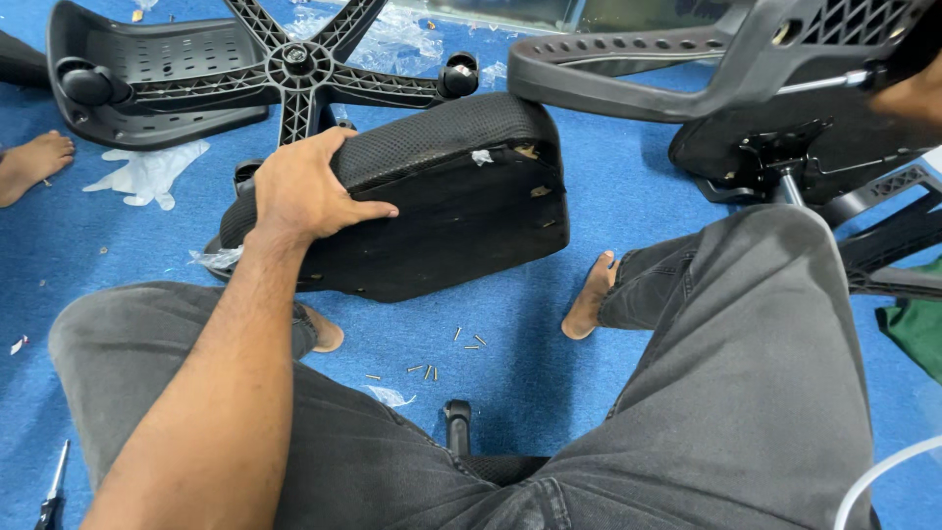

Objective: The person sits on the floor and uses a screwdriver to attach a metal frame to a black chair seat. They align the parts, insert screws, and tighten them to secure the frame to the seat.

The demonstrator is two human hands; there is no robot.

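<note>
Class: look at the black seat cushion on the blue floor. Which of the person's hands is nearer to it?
Left. The left hand grips the seat cushion at its upper left edge. The right hand is far off at the frame's top right edge, by a chair frame.

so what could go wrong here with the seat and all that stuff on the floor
1. Small screws lie loose on the blue carpet between two bare feet; the right foot could land on one.
2. The left hand alone steadies the tilted seat cushion; it might tip onto the screws or feet.
3. The right hand grips the chair frame only at the picture's edge; it may swing.
</note>
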